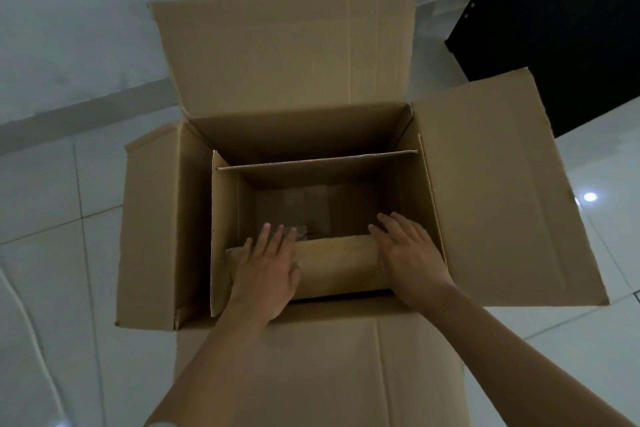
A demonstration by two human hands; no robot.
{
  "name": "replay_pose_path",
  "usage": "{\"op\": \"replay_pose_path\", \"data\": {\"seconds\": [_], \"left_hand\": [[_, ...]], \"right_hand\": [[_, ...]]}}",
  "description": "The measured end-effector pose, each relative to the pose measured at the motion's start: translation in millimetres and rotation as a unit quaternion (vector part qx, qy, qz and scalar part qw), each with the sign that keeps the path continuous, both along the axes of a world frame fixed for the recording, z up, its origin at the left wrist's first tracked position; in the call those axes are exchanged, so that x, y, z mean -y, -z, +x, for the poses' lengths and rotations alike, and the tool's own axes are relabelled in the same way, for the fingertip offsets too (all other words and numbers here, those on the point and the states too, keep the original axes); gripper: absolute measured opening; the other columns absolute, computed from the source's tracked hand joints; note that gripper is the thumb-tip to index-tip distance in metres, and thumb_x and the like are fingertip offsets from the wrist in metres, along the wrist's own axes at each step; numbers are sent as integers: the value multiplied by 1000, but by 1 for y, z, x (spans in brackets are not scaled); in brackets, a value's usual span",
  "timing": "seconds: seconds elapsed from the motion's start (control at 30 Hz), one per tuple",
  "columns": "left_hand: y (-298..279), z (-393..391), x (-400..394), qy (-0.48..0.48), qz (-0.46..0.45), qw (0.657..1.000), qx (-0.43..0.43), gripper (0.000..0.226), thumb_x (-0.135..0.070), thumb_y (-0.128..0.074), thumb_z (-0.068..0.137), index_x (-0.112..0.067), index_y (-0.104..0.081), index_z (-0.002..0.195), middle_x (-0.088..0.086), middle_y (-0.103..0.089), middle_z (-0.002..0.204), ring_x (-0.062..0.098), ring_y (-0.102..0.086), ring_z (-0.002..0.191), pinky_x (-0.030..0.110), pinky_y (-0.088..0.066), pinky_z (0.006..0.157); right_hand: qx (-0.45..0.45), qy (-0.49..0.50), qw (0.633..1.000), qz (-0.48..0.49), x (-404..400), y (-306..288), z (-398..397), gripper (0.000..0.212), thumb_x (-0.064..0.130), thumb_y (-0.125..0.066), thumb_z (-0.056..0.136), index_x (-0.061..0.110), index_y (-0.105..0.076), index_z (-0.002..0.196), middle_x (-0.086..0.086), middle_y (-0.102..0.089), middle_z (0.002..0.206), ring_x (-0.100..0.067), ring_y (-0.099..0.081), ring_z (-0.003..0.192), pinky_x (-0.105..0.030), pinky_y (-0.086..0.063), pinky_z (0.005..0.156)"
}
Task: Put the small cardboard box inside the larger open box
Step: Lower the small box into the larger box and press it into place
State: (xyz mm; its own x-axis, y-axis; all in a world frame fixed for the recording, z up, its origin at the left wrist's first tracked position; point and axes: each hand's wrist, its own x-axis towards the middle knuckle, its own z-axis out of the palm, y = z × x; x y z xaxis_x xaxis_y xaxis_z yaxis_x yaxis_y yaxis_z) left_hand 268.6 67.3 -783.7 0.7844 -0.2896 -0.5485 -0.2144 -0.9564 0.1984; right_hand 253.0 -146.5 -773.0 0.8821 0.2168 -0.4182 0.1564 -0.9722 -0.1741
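The larger open box point(502, 184) stands on the tiled floor with all its flaps spread outward. The small cardboard box point(225, 218) sits inside it, open on top, its far flap upright and its side flaps up. Its near flap point(337, 260) is bent inward. My left hand point(266, 274) lies flat on the left part of that flap, fingers spread. Flat on the flap's right end rests my right hand point(412, 260), fingers extended. Neither hand grips anything. Something small lies in the dark bottom of the inner box; I cannot tell what it is.
White floor tiles point(52, 270) surround the box. A white wall point(86, 10) rises behind it. A black panel or piece of furniture point(554, 28) stands at the far right. A white cable point(31, 340) runs over the floor on the left.
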Motion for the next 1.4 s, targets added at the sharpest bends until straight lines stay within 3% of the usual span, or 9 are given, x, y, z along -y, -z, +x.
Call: {"op": "replay_pose_path", "data": {"seconds": [0.1, 0.3, 0.57, 0.77, 0.9, 0.97, 1.03, 1.2, 1.4], "left_hand": [[-4, 2, -1, -25, 0, 999, -26, 50, -35, -26, 95, -19, -13, 140, 7, -23, 151, 21, -11, 140, 42, -6, 115], [-26, -18, -7, -18, -38, 999, -14, 45, -34, -22, 96, -20, -23, 138, 3, -36, 145, 18, -25, 135, 37, -17, 112], [-41, -74, -22, -28, -74, 995, -60, 107, -73, 28, 56, -24, -16, 140, -3, -24, 151, 12, -16, 139, 26, -6, 111], [-41, -85, -23, -39, -84, 994, -57, 112, -69, 34, 55, -20, -22, 138, 0, -26, 150, 13, -16, 139, 27, -1, 108], [-39, -75, -25, -84, -47, 987, 130, 64, -48, -15, 91, -11, -67, 100, 13, -64, 118, 31, -53, 118, 51, -35, 100], [-40, -64, -29, -138, -16, 969, 205, 38, -37, -46, 87, -12, -59, 112, 17, -54, 130, 38, -42, 125, 57, -34, 98], [-41, -53, -34, -178, -10, 964, 196, 62, -37, -60, 80, -11, -39, 131, 21, -36, 143, 40, -24, 134, 59, -22, 102], [-29, -44, -44, -128, 56, 989, 45, 96, -62, -41, 80, -18, 31, 125, 3, 30, 140, 26, 21, 136, 56, -2, 111], [-24, -55, -51, -137, 35, 990, 20, 88, -71, -21, 78, -22, 36, 124, 2, 33, 140, 21, 31, 127, 53, 0, 112]], "right_hand": [[-77, 42, 996, -24, 2, 7, 2, 51, 24, -25, 98, 15, -6, 144, -4, -10, 156, -22, -3, 143, -41, 1, 116], [-61, 58, 996, -18, 3, -8, -21, 50, 34, -16, 96, 16, -16, 143, -3, -26, 152, -17, -12, 142, -38, 1, 116], [-112, 49, 992, -20, 3, -23, -77, 122, 66, 45, 47, 19, -13, 144, 0, -21, 154, -16, -7, 143, -32, 9, 111], [-68, 47, 996, -40, 3, -27, -88, 88, 62, 15, 83, 15, -40, 134, -7, -42, 143, -23, -18, 135, -30, 2, 114], [14, 132, 991, -29, 10, -30, -75, 73, 58, 1, 89, 12, -31, 137, -10, -25, 148, -27, -14, 136, -30, 9, 113], [33, 153, 987, -33, 17, -26, -70, 81, 66, 12, 79, 16, -5, 140, -4, 2, 149, -23, 5, 138, -35, 9, 115], [24, 157, 987, -36, 21, -22, -64, 85, 72, 19, 70, 18, 9, 136, -2, 14, 146, -22, 15, 137, -38, 8, 111], [-28, 137, 988, -68, 22, -12, -63, 99, 77, 27, 54, 19, 23, 135, -5, 30, 140, -21, 27, 132, -39, 13, 109], [-47, 131, 988, -74, 23, -10, -68, 95, 73, 36, 51, 23, 28, 130, -7, 34, 140, -22, 30, 131, -41, 16, 108]]}}
